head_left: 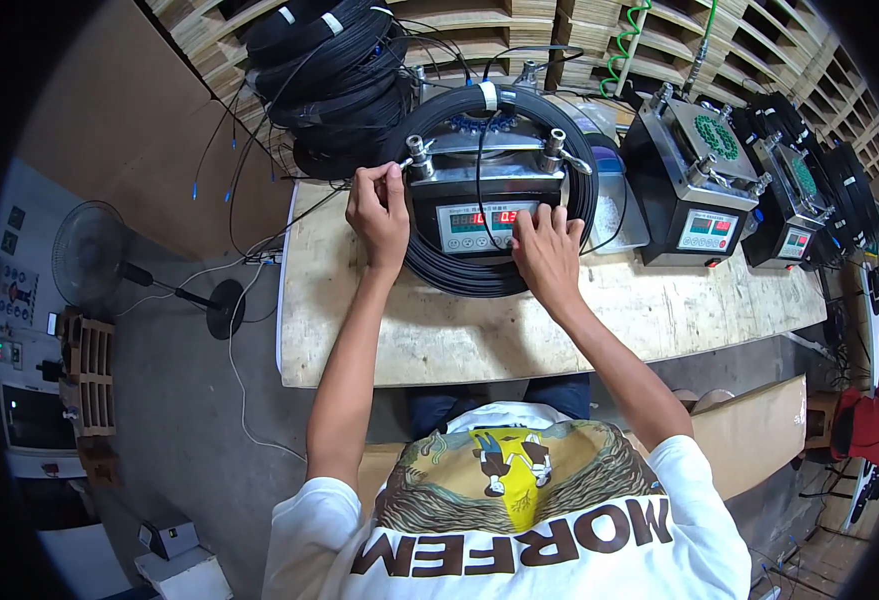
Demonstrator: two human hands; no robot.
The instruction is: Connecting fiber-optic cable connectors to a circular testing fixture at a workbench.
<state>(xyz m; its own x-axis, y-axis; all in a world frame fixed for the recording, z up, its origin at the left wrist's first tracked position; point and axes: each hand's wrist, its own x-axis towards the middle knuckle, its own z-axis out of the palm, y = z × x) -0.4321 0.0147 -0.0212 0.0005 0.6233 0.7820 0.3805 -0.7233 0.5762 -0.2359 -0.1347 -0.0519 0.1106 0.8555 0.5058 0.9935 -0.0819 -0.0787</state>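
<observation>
Head view: metal-topped machine (459,190) sits between the hands (379,215) (547,248).

Pale wooden table (439,345) | near machine (459,225) with display | translucent tray (617,212) beside it | second machine (697,200) | third machine (797,210), right

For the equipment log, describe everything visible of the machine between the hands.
The machine stands upright on the bench: silver metallic plates and posts above a black front, whose pale control panel has buttons and lit red digits. A black cable coil frames its front. The left hand is at its left lever; the right hand overlaps the panel's right end.
</observation>
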